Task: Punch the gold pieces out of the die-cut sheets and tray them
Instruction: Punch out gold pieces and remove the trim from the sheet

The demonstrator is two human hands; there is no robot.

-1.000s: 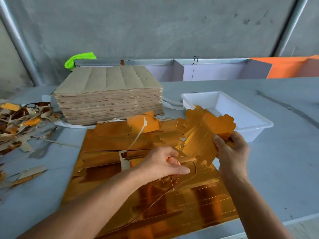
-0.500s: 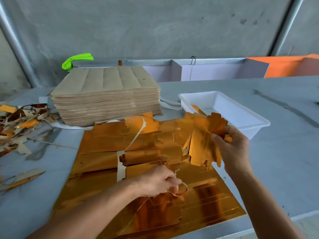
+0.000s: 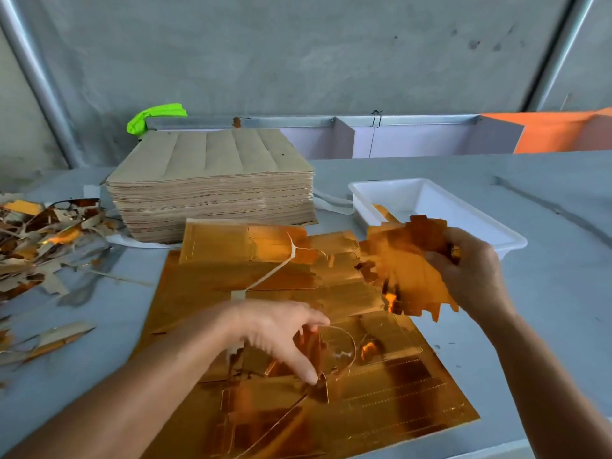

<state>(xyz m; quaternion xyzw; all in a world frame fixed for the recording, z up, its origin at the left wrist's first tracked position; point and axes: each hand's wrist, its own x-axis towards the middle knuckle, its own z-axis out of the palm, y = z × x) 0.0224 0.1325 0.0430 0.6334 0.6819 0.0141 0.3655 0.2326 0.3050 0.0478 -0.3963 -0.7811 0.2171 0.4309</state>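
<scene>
Right hand (image 3: 472, 270) gripping bundle of punched gold pieces (image 3: 409, 263), thumb clamping it, holding just beside near rim of white tray (image 3: 490, 231). Left hand (image 3: 281, 332) pinching thin offcut strip (image 3: 347, 342) above gold die-cut sheet (image 3: 397, 392) lying on bench (image 3: 546, 293). Tray holding one gold piece (image 3: 384, 212).
</scene>
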